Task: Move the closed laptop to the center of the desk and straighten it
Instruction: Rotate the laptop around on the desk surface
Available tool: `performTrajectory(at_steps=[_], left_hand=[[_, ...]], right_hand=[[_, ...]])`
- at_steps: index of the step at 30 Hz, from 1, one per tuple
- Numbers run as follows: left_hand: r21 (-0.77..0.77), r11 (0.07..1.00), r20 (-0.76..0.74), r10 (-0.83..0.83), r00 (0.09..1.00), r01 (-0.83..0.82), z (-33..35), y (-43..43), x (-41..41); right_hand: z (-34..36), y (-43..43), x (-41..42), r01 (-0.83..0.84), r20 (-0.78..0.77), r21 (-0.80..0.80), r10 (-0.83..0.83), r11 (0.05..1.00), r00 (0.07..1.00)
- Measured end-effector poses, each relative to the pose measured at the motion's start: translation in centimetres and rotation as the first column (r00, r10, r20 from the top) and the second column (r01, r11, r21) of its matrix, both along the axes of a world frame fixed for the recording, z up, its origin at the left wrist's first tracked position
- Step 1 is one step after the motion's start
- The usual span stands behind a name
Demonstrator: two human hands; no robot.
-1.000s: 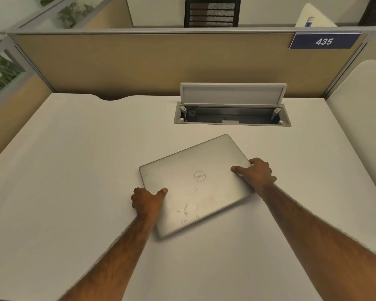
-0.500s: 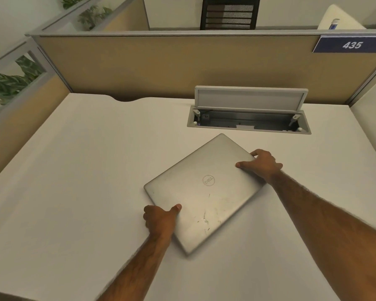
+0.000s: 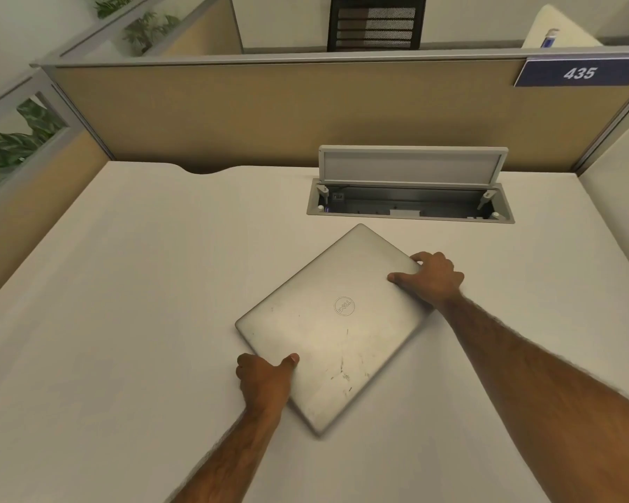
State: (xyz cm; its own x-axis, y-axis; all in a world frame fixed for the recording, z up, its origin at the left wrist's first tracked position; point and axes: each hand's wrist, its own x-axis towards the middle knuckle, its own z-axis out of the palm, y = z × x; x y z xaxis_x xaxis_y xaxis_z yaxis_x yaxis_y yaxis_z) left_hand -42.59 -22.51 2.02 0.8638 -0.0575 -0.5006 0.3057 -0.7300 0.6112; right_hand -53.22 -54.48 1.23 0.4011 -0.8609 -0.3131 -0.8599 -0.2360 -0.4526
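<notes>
A closed silver laptop [image 3: 336, 321] lay askew on a white desk [image 3: 124, 303]. The left hand [image 3: 266, 381] and right hand [image 3: 431, 279] each clamped an opposite edge, thumbs pressed on the lid.

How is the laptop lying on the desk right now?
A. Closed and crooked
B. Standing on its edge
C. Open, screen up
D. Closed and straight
A: the laptop lies flat with its lid shut, its edges slanting across the desk, both hands gripping it.

office cubicle | tan partition [image 3: 269, 110] w/ no. plate "435" [image 3: 578, 72] | white desk [image 3: 124, 285] w/ cable box [image 3: 411, 205]
</notes>
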Motion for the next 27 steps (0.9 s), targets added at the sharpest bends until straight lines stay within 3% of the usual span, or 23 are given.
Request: performTrajectory(at_steps=[4, 6, 8, 10, 11, 17, 27], left_hand=[[0.036, 0.986, -0.050, -0.162, 0.986, 0.164, 0.5, 0.7, 1.5], [0.128, 0.943, -0.097, -0.296, 0.950, 0.307, 1.3, 1.1, 3.1], [0.391, 0.782, -0.107, -0.485, 0.868, 0.485, 2.4, 0.8, 4.7], [0.597, 0.624, -0.004, -0.627, 0.779, 0.505, 3.4, -0.4, 6.1], [0.628, 0.605, 0.062, -0.666, 0.743, 0.490, 3.8, -1.3, 6.6], [0.487, 0.618, 0.225, -0.771, 0.595, 0.617, 3.7, -7.6, 7.7], [0.275, 0.710, 0.196, -0.701, 0.686, 0.648, 1.4, -12.2, 8.1]], right_hand=[[0.1, 2.3, -1.0, 0.115, 0.110, 0.007, -0.115, 0.993, 0.987], [0.3, 4.2, -1.9, 0.220, 0.195, 0.015, -0.219, 0.975, 0.956], [0.5, 6.5, -2.9, 0.336, 0.260, 0.002, -0.324, 0.942, 0.909], [0.8, 8.9, -3.8, 0.437, 0.313, 0.011, -0.418, 0.900, 0.853], [1.1, 10.0, -4.2, 0.475, 0.335, 0.032, -0.457, 0.879, 0.824], [1.6, 14.2, -5.2, 0.599, 0.272, 0.334, -0.683, 0.728, 0.678], [2.2, 17.2, -3.1, 0.563, 0.332, 0.612, -0.827, 0.555, 0.453]])
